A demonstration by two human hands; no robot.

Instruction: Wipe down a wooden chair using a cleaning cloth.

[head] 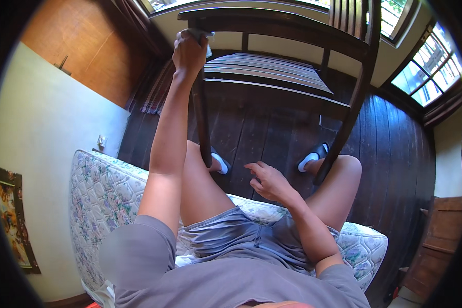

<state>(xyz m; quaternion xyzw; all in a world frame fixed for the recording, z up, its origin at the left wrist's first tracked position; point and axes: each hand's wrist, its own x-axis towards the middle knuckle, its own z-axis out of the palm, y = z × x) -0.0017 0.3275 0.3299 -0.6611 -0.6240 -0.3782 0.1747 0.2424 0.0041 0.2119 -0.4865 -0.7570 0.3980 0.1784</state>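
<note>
My left hand (188,54) reaches far forward, its fingers closed around a pale grey cloth (209,50). The cloth lies against a corner of a dark wooden chair (277,24), where a long rail meets an upright. Two of the chair's legs come down towards me and end beside my knees. My right hand (271,181) hovers above the gap between my thighs, its fingers loosely bent and apart, holding nothing. Part of the cloth is hidden behind my left fingers.
I sit on a floral quilted mattress (107,192). Dark floorboards (254,127) lie under the chair, with a woven rug (156,92) at the left. A slatted wooden panel (261,73) shows through the frame. A wooden cabinet (437,238) stands at the right.
</note>
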